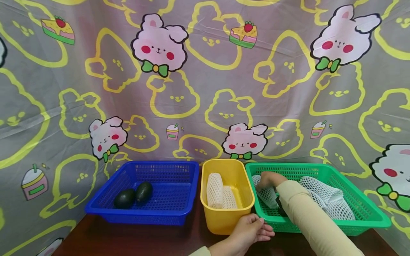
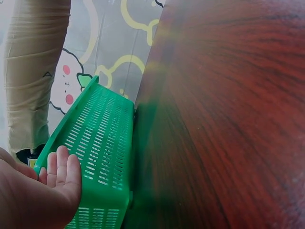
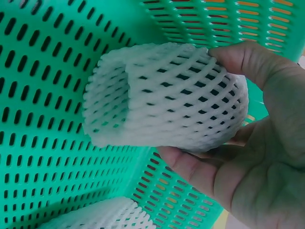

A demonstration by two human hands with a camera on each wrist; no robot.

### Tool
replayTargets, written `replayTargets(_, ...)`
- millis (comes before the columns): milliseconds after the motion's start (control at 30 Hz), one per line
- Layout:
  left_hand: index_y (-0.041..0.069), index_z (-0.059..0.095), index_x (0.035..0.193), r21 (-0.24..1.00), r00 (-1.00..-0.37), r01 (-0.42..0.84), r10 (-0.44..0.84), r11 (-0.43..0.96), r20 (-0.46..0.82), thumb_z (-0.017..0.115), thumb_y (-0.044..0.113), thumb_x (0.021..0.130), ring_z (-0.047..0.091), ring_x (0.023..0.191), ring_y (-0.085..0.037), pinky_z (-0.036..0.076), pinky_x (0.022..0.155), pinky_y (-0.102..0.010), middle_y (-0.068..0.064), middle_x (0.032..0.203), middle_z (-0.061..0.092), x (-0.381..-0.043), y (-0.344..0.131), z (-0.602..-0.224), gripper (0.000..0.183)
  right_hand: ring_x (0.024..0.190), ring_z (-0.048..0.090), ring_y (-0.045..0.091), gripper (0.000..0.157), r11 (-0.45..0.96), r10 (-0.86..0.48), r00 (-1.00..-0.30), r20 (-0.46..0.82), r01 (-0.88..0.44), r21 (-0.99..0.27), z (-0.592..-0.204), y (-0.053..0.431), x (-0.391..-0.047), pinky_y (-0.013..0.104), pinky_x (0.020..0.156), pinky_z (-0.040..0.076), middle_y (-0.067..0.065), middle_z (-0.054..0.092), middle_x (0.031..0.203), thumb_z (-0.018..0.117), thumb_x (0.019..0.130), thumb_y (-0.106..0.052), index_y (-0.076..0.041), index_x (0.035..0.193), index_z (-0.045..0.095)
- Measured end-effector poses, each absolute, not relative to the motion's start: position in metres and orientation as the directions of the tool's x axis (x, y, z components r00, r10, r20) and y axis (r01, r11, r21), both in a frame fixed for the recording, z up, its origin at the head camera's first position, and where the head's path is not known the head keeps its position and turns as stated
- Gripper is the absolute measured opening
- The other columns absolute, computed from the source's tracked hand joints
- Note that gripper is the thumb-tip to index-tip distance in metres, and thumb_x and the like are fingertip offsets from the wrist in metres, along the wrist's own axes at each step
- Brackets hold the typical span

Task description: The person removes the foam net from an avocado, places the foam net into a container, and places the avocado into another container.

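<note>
In the right wrist view my right hand (image 3: 257, 157) grips a white foam net sleeve (image 3: 176, 100), thumb on one side and fingers on the other. Its near end gapes open, and dark shows through the mesh towards the palm; what is inside cannot be told. From the head view, this hand (image 1: 270, 179) is down in the left part of the green basket (image 1: 378, 218). My left hand (image 1: 248, 229) lies palm up with loose fingers by that basket's front left corner, holding nothing. More white foam net sleeves (image 1: 339, 204) lie at the basket's right.
A yellow bin (image 1: 221, 222) with foam net sleeves (image 1: 214, 190) stands left of the green basket. Farther left, a blue basket (image 1: 169, 213) holds two dark green avocados (image 1: 125, 198). All stand on a dark wooden table (image 1: 83, 236) before a patterned curtain (image 1: 205, 81).
</note>
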State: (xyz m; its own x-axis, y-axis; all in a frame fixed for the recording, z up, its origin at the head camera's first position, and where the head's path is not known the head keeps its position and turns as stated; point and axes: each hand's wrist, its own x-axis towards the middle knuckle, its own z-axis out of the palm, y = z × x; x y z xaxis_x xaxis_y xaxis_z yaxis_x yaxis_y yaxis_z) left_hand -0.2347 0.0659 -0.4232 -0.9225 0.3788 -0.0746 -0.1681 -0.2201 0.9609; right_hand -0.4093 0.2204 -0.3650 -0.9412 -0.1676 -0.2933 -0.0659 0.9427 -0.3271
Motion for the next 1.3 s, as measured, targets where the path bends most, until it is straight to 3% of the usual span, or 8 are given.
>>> replayTargets(400,-0.001,0.058,0.090,0.964,-0.928,-0.163,0.364,-0.208,-0.078,0.045,0.007,0.102,0.070,0.087,-0.030,0.056,0.076,-0.040,-0.014,0.087,0.070,-0.236,0.067,-0.424,0.020,0.086,0.060,0.032,0.060,0.933,-0.156,-0.938,-0.308,-0.037,-0.358,-0.344,0.227,-0.410,0.046,0.066,0.056,0.020,0.056,0.100,0.069,0.084,-0.021,0.015,0.125,0.044)
replayTargets(667,-0.002,0.058,0.091,0.963,-0.921,-0.168,0.382,-0.213,-0.077,0.045,0.007,0.103,0.070,0.088,-0.030,0.056,0.077,-0.041,-0.016,0.088,0.069,-0.235,0.064,-0.422,0.020,0.084,0.059,0.030,0.049,0.937,-0.169,-0.952,-0.255,-0.074,-0.342,-0.325,0.237,-0.401,0.045,0.066,0.055,0.017,0.056,0.094,0.072,0.083,-0.022,0.010,0.112,0.049)
replayTargets(967,-0.002,0.058,0.094,0.965,-0.902,-0.171,0.425,-0.197,-0.073,0.045,0.010,0.103,0.069,0.091,-0.031,0.055,0.079,-0.041,-0.017,0.092,0.069,-0.235,0.061,-0.421,0.020,0.086,0.059,0.029,0.064,0.925,-0.231,-0.952,-0.198,-0.152,-0.348,-0.301,0.250,-0.386,0.043,0.064,0.054,0.019,0.057,0.103,0.075,0.079,-0.026,0.010,0.125,0.048)
replayTargets(1300,-0.004,0.059,0.098,0.966,-0.889,-0.179,0.450,-0.184,-0.079,0.048,0.011,0.102,0.069,0.091,-0.030,0.055,0.080,-0.041,-0.018,0.095,0.069,-0.234,0.056,-0.419,0.019,0.093,0.058,0.032,0.071,0.878,-0.328,-0.943,-0.050,-0.285,-0.385,-0.284,0.260,-0.363,0.047,0.076,0.050,0.022,0.059,0.111,0.075,0.077,-0.029,0.010,0.128,0.046)
